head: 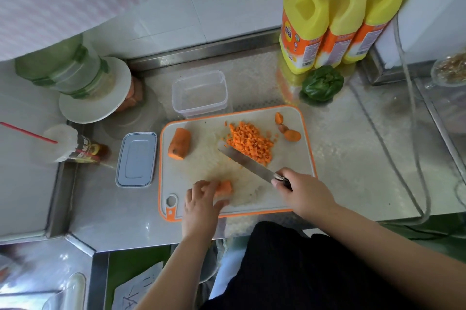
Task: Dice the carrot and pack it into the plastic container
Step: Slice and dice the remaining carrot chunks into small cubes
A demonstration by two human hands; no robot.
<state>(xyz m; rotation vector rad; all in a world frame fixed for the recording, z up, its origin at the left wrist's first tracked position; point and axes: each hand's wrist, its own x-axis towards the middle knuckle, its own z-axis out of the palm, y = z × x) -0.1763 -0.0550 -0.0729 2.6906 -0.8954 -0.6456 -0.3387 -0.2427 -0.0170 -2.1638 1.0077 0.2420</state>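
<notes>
On the steel worktop [340,158] an orange-rimmed cutting board [201,165] is lying. The left hand [201,202], at the board's 7 o'clock, is curling its fingers over a short carrot piece [224,187] and holding it down. The right hand [302,189], at 4 o'clock, is gripping the handle of a knife [245,162], whose blade is pointing toward 10 o'clock and lying against the near edge of the heap of diced carrot [251,141]. A thicker carrot chunk [179,143] is sitting at 9 o'clock, and carrot ends [290,133] at 2 o'clock. The clear plastic container [199,93] is standing open just beyond the board at 12 o'clock; its lid [136,159] is lying beside the board's left edge.
</notes>
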